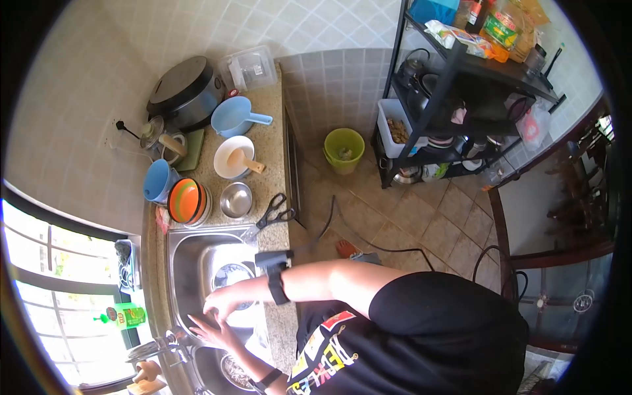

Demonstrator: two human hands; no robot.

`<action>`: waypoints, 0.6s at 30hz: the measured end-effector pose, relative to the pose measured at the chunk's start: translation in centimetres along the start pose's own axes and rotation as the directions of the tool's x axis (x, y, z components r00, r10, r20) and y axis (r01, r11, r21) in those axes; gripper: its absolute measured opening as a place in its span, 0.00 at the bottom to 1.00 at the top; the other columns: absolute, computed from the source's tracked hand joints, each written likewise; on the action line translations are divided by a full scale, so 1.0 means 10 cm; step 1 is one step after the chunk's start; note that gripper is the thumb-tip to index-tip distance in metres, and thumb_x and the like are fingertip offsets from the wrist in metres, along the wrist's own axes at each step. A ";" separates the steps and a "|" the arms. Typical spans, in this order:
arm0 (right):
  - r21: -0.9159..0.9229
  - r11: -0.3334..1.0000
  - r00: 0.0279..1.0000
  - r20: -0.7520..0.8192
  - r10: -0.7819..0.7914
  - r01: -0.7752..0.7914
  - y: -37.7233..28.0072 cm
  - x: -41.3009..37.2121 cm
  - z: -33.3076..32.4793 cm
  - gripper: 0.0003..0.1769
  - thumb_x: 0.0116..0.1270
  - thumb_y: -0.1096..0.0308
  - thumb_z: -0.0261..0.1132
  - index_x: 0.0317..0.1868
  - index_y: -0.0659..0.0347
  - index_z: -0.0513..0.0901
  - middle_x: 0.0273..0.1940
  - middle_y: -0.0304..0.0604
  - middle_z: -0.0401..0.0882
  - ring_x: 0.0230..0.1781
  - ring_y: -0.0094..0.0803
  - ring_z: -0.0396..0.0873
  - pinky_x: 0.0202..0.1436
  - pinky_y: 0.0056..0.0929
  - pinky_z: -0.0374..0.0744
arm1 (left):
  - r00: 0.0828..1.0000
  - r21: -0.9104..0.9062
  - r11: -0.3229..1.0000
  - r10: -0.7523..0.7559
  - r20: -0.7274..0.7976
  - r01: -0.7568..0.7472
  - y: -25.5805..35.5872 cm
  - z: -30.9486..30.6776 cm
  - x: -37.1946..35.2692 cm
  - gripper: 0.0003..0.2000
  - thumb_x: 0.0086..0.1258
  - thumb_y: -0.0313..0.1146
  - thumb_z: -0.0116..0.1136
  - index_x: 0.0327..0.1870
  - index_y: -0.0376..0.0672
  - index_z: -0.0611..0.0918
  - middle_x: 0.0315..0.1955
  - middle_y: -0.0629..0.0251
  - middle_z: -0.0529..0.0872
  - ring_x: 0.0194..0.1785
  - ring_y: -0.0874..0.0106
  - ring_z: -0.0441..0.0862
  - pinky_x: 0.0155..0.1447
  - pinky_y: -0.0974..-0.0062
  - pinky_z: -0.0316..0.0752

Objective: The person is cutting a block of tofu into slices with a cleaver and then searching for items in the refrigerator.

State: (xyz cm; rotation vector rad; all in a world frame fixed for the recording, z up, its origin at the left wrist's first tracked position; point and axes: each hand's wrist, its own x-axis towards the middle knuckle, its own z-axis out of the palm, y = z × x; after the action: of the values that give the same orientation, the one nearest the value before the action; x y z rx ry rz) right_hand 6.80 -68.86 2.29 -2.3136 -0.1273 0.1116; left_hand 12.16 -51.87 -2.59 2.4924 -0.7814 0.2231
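Note:
Both hands are over the steel double sink (187,263), close together near the divider. My left hand (216,334) has its fingers spread and appears to hold nothing. Just above it in the picture, my right hand (226,300) has bent fingers pointing down toward the left one. A small dark patch shows between the hands; what it is, I cannot make out. In the basin beside my right hand lies a round, light plate or bowl (232,275), partly hidden by the forearm. A bowl with pale pieces (234,370) sits in the other basin, near my left forearm.
Black-handled scissors (271,217) lie at the sink's corner. Along the counter stand a metal bowl (236,200), a white bowl (226,158), a blue ladle-like pan (232,117), orange bowls (185,201) and a rice cooker (187,92). A green bin (344,150) stands on the floor.

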 end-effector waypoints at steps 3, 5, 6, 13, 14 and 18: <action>-0.072 0.994 0.993 0.078 0.093 -0.087 -0.04 -0.04 0.08 0.25 0.57 0.50 0.58 0.56 0.44 0.76 0.67 0.52 0.57 0.72 0.51 0.47 0.65 0.74 0.36 | 0.940 0.166 0.974 -0.199 0.278 0.158 0.27 -0.17 -0.05 0.39 0.64 0.62 0.46 0.73 0.54 0.53 0.72 0.53 0.50 0.74 0.46 0.40 0.71 0.39 0.42; -0.110 0.980 0.984 0.047 0.169 -0.163 -0.04 -0.10 0.04 0.27 0.57 0.48 0.58 0.58 0.40 0.75 0.70 0.52 0.53 0.73 0.51 0.44 0.65 0.76 0.32 | 0.997 0.269 0.962 0.011 0.077 -0.032 -0.41 0.13 0.08 0.41 0.60 0.64 0.49 0.73 0.59 0.53 0.73 0.55 0.48 0.74 0.44 0.40 0.70 0.38 0.45; -0.133 0.977 0.984 0.048 0.173 -0.166 -0.11 -0.05 0.09 0.28 0.57 0.46 0.57 0.60 0.38 0.75 0.72 0.52 0.52 0.74 0.51 0.43 0.65 0.77 0.30 | 0.998 0.282 0.958 0.044 0.035 -0.053 -0.39 0.10 0.04 0.44 0.59 0.68 0.47 0.73 0.56 0.53 0.73 0.58 0.48 0.73 0.44 0.43 0.68 0.36 0.47; -0.388 0.863 0.919 -0.344 0.190 -0.324 -0.14 -0.46 0.19 0.20 0.57 0.56 0.58 0.52 0.40 0.79 0.66 0.49 0.63 0.71 0.48 0.54 0.67 0.73 0.40 | 0.975 -0.148 0.972 0.197 0.103 -0.181 0.01 -0.04 0.01 0.27 0.67 0.41 0.55 0.66 0.44 0.68 0.64 0.49 0.68 0.67 0.57 0.65 0.66 0.61 0.63; -0.381 0.859 0.912 -0.356 0.205 -0.342 -0.09 -0.49 0.22 0.20 0.57 0.56 0.58 0.52 0.40 0.79 0.66 0.49 0.63 0.71 0.48 0.54 0.67 0.73 0.40 | 0.970 -0.155 0.969 0.213 0.113 -0.195 0.01 0.01 0.00 0.27 0.67 0.41 0.55 0.66 0.44 0.68 0.64 0.49 0.68 0.67 0.57 0.65 0.66 0.61 0.63; -0.305 0.800 0.835 -0.389 0.390 -0.516 0.09 -1.00 0.04 0.12 0.60 0.57 0.56 0.37 0.49 0.84 0.50 0.38 0.78 0.59 0.40 0.69 0.65 0.54 0.59 | 0.959 -0.552 0.831 0.099 0.265 0.066 0.41 0.28 -0.09 0.25 0.69 0.38 0.52 0.66 0.42 0.68 0.64 0.50 0.67 0.66 0.58 0.66 0.66 0.61 0.64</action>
State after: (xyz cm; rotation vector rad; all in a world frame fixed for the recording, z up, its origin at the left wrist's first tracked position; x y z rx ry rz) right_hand -3.16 -70.40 1.76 -2.6939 0.6406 -0.0396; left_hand 9.08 -55.80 -3.52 1.9719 -0.8368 -0.3305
